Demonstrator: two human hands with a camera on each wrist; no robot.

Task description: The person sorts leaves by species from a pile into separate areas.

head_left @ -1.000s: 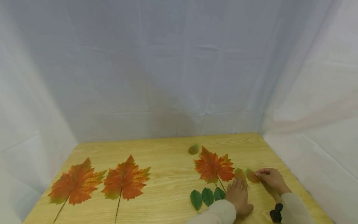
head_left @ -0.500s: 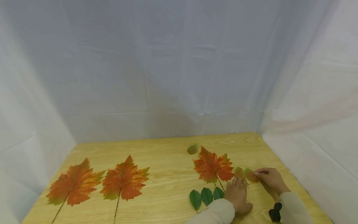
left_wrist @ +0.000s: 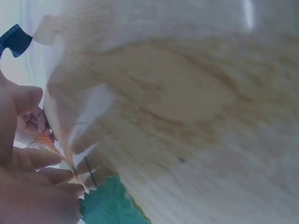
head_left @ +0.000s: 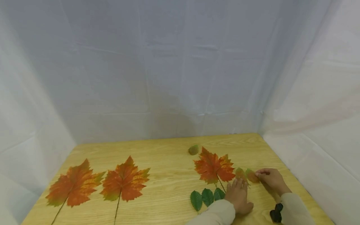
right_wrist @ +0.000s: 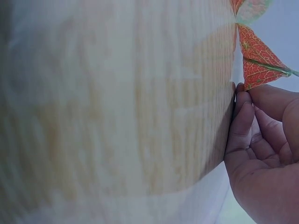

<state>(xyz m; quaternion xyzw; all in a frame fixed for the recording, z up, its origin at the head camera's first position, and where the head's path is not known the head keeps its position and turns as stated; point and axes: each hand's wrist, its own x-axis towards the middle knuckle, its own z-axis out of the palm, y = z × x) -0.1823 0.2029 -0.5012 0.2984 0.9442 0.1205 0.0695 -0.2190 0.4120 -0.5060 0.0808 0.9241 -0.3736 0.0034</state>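
In the head view my right hand (head_left: pixel 272 180) pinches the edge of a small oval orange-and-green leaf (head_left: pixel 252 176) between thumb and fingertips. The right wrist view shows its red veined surface and pale green stem end, with my right hand (right_wrist: pixel 261 154) low against the tabletop. To its left, my left hand (head_left: pixel 237 197) rests on the table with fairly straight fingers. Its fingertips touch the lower end of a second orange-green leaf (head_left: pixel 241 174), partly hidden. A green serrated leaf (left_wrist: pixel 112 205) lies by the left hand (left_wrist: pixel 28 182) in the left wrist view.
A red maple leaf (head_left: pixel 214 167) with a stem lies left of my hands. Green leaves (head_left: pixel 207 197) lie by my left sleeve. Two more maple leaves (head_left: pixel 125 179) are at the left, and a small green leaf (head_left: pixel 193 150) lies farther back. White sheeting (head_left: pixel 168 78) surrounds the table (head_left: pixel 166 175).
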